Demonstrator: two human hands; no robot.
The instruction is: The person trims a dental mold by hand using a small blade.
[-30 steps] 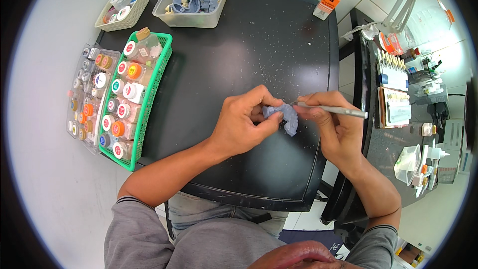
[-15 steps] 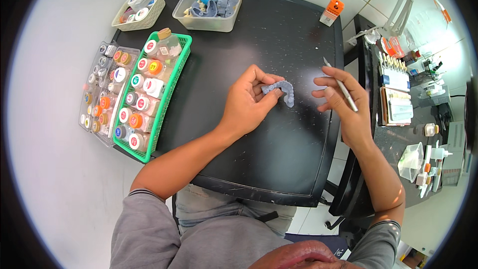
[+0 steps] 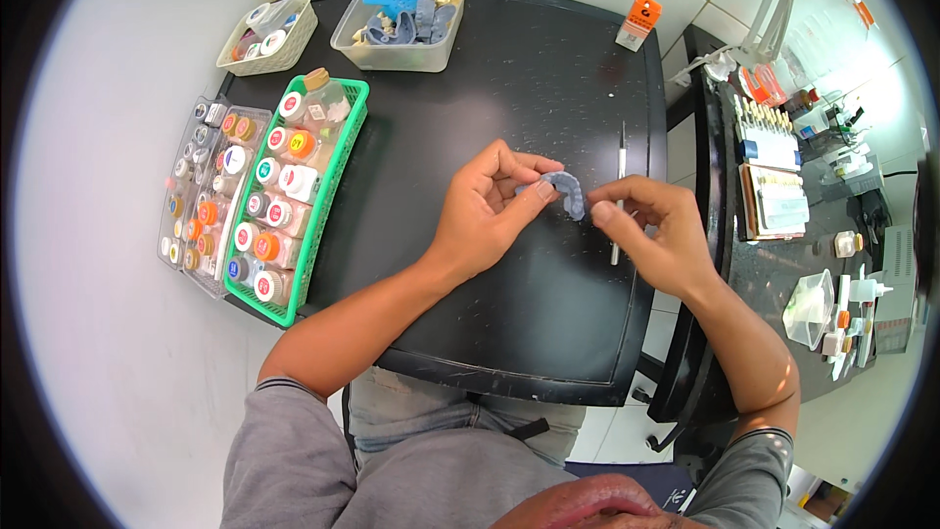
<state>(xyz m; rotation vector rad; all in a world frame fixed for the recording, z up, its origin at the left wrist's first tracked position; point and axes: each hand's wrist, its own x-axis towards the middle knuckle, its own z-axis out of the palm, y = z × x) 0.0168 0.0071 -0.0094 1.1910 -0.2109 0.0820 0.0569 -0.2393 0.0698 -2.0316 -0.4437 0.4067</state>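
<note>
My left hand (image 3: 480, 206) pinches a grey-blue, horseshoe-shaped dental arch model (image 3: 570, 194) between thumb and fingers, above the black table. Close to the model's right end is my right hand (image 3: 661, 230), its thumb and fingertips drawn together. A slim pale-handled knife (image 3: 615, 247) with a thin dark tip runs through the right hand's fingers, tip pointing away from me. The fingers partly cover the knife's middle. Whether the right fingertips touch the model, I cannot tell.
On the left stand a green basket (image 3: 360, 122) of capped jars and a clear tray (image 3: 176, 269) of small bottles. Farther back are a tub (image 3: 392, 59) with grey-blue pieces, a cream basket (image 3: 269, 64) and an orange-white box (image 3: 638, 23). A side bench (image 3: 754, 304) holds shade tabs (image 3: 769, 122).
My right hand has moved left and down to the dental model, its fingers closing in. The knife has swung from slanting to nearly straight. The model has shifted slightly right.
</note>
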